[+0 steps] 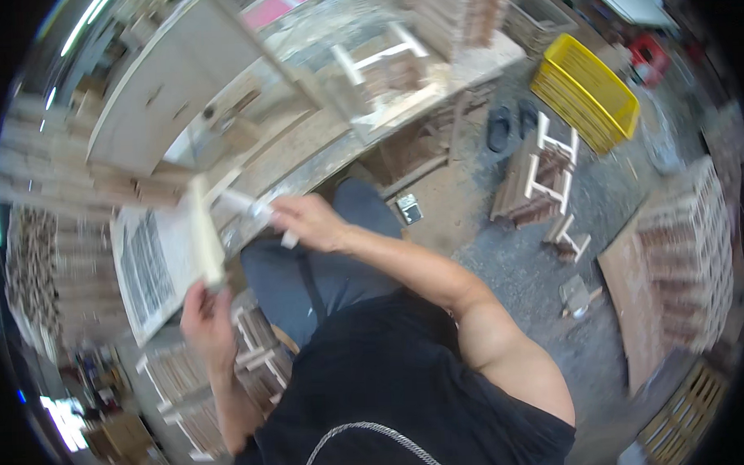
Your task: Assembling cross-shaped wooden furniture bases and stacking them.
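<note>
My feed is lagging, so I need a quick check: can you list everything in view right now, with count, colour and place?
wooden strip: one, pale, upright in the left hand, in front of the lap
small tool: one, whitish, blurred, in the right hand, its tip near the strip
flat panel: one, pale with dark lines, left of the strip
workbench: one, dusty grey-brown, ahead of the person
small wooden frames: several, pale, on the floor to the right
crate: one, yellow, upper right on the floor
sandals: one pair, dark, beside the bench
stacked wood pieces: many, brownish, far right
left hand: one, gripping the strip's lower end
right hand: one, closed on the tool
</note>
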Demonstrator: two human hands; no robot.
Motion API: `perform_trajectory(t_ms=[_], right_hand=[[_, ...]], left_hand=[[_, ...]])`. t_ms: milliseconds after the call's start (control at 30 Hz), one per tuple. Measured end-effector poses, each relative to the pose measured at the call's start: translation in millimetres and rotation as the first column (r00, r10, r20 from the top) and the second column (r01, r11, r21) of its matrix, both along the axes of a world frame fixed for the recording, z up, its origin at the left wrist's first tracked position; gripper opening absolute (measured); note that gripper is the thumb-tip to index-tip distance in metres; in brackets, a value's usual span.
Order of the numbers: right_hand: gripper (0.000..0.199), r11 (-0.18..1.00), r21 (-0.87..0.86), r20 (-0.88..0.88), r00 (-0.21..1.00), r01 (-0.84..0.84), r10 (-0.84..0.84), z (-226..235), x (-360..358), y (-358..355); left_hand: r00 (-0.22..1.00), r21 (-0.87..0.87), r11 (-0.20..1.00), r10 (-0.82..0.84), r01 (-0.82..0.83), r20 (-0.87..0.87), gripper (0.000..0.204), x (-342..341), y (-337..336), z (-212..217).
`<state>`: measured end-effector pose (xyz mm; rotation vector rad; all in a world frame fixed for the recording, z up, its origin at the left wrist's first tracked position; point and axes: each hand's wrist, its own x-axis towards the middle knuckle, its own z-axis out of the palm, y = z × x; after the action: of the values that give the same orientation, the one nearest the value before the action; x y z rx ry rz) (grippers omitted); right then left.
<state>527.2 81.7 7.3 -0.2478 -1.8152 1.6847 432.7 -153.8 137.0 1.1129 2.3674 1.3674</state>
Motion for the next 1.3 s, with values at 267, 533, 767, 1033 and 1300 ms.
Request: perform_trajectory(t_ms=[267,533,767,1033,1300], right_hand=[[0.026,0.975,-0.221,0.055,0.998,-0.026,0.039,8,35,27],[0.029,0.941,-0.307,0.155,0.968,-0.144,0.199,24,3,26],[0.027,0.937,-0.317,0.241,0.944,-0.145,0.228,21,-16,32],[0.026,0.968,-0.2,0.205,0.959,-0.153,0.194,5,-27,36],[0.022,0.946,-0.273,0.133,0.966,-0.177,0.22,1,-45,54]], left_hand=[[0.711,0.06,0.948,-0.276,0.314,0.646,0.032,-32,83,-8],[0.628,0.046,0.946,-0.25,0.322,0.737,0.024,-74,90,-42],[0.597,0.067,0.962,-0.217,0.263,0.772,0.024,-86,98,-58],[0.696,0.085,0.956,-0.265,0.282,0.668,0.022,-98,104,-78],[0.63,0.119,0.946,-0.292,0.303,0.72,0.02,-115,122,-74]])
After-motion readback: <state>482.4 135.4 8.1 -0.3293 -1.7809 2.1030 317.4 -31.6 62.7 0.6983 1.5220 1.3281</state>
